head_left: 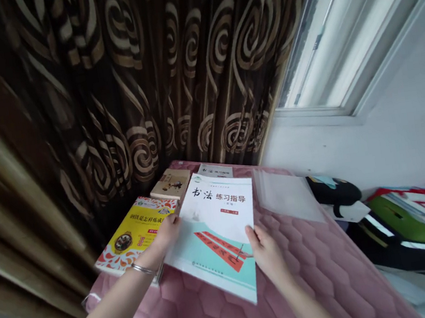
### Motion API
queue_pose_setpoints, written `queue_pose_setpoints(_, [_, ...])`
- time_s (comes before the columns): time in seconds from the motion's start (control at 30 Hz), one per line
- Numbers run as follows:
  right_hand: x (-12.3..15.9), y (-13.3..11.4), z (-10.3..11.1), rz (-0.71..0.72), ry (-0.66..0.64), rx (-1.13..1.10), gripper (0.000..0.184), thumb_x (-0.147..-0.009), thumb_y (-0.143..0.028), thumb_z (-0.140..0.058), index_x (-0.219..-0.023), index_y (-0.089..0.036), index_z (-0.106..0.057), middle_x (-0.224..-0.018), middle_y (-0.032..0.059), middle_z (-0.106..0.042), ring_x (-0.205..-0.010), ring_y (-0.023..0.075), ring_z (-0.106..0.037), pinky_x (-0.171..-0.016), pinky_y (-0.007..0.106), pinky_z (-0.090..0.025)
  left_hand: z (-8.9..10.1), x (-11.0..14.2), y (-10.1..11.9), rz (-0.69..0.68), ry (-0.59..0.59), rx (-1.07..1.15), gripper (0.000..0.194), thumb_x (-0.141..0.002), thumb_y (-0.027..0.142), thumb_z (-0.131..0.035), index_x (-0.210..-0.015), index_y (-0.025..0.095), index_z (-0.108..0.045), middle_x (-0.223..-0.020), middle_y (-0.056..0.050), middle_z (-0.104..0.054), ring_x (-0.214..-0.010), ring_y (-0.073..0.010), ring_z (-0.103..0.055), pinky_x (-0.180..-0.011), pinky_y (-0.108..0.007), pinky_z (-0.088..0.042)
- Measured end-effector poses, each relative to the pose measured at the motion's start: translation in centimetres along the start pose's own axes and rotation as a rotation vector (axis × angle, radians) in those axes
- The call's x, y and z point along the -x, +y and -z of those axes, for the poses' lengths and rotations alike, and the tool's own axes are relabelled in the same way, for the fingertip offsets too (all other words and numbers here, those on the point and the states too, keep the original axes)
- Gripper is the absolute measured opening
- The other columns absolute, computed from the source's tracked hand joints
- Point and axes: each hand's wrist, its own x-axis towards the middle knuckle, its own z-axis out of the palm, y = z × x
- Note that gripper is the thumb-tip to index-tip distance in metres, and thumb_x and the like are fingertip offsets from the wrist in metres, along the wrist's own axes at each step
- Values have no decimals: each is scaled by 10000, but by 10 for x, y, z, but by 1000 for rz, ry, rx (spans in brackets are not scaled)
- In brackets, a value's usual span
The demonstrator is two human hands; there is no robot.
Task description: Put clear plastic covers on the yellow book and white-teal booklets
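A white and teal calligraphy workbook [213,221] with red banners on its cover is held up in front of me, over the pink quilted surface. My left hand [168,231], with a silver bangle on the wrist, grips its left edge. On the lower right edge, my right hand [264,248] is closed with the thumb on top. Left of the workbook, partly behind my left hand, lies a yellow book [137,226] with a watch picture on it. Behind it sits a tan book [172,183]. Another calligraphy workbook [216,170] shows past the held one's top edge.
The pink quilted pad [310,276] spreads beneath everything. A clear plastic sheet [286,196] lies on the right. Folded clothes [405,227] and a black bag-like item [336,189] are beyond the right edge. A patterned brown curtain [170,76] hangs behind, beside a window [323,45].
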Motion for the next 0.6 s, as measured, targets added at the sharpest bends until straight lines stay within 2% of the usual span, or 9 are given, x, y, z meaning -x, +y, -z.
queue_pose_setpoints(0.1, [16, -22, -32, -38, -96, -129, 511, -868, -665, -381, -776, -224, -623, -693, 70, -701, -627, 220, -637, -562, 281, -471, 34, 8, -21, 57, 44, -76, 258, -788, 120, -470, -543, 200, -482, -551, 4, -540, -613, -173, -545, -635, -278, -387])
queue_pose_setpoints(0.17, [24, -39, -57, -34, -118, -188, 496, -871, -656, -377, -744, -229, -594, -696, 74, -697, -629, 220, -635, -564, 283, -463, 60, 12, -36, 93, 86, -171, 225, -800, 137, -466, -597, 198, -541, -628, -19, -616, -677, -189, -594, -673, -277, -415])
queue_pose_setpoints(0.27, [30, -61, -97, -2, -160, -282, 441, -898, -594, -380, -790, -223, -594, -744, 81, -707, -670, 223, -649, -594, 284, -462, 99, 13, -59, 122, 123, -298, 214, -829, 180, -439, -763, 190, -643, -814, -64, -713, -795, -219, -656, -732, -280, -458])
queue_pose_setpoints(0.37, [32, -79, -134, 13, -199, -329, 392, -920, -537, -373, -798, -227, -581, -754, 83, -705, -670, 228, -649, -605, 292, -450, 129, 12, -80, 124, 162, -366, 304, -851, 197, -405, -1006, 166, -664, -989, -96, -730, -925, -238, -673, -807, -288, -477])
queue_pose_setpoints(0.5, [34, -89, -173, 12, -215, -323, 360, -920, -512, -368, -737, -244, -524, -731, 85, -681, -667, 243, -641, -608, 313, -439, 145, 12, -107, 209, 191, -535, 401, -864, 177, -397, -1210, 108, -589, -1085, -150, -695, -1028, -258, -656, -871, -308, -470])
queue_pose_setpoints(0.6, [39, -85, -190, -42, -197, -335, 315, -904, -515, -390, -727, -262, -455, -675, 64, -650, -612, 241, -625, -551, 310, -418, 144, 12, -126, 245, 154, -647, 402, -857, 144, -399, -1213, 99, -581, -1076, -169, -659, -989, -258, -654, -852, -321, -474])
